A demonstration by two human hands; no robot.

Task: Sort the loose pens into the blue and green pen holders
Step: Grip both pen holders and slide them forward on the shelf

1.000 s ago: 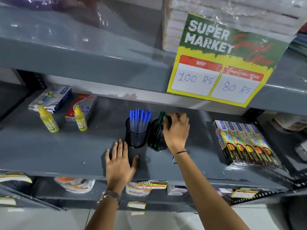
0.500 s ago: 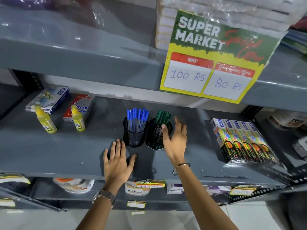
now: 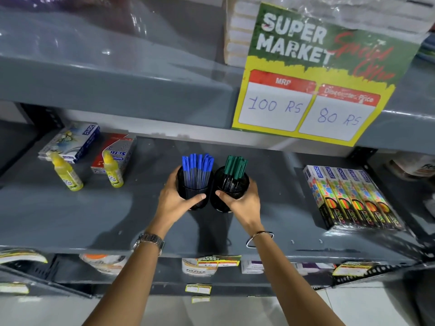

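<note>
Two black mesh pen holders stand side by side in the middle of the grey shelf. The left holder is full of blue-capped pens. The right holder carries green-capped pens. My left hand wraps around the left holder from its left side, thumb across the front. My right hand clasps the right holder from its right side, thumb on the front. No loose pens show on the shelf.
Two yellow glue bottles and two flat boxes sit at the shelf's left. A pack of neon pen boxes lies at the right. A price sign hangs from the shelf above. A lower shelf holds more goods.
My left hand rose off the shelf surface and closed around the blue-pen holder. My right hand dropped from the green pens' tops and gripped the green-pen holder's side.
</note>
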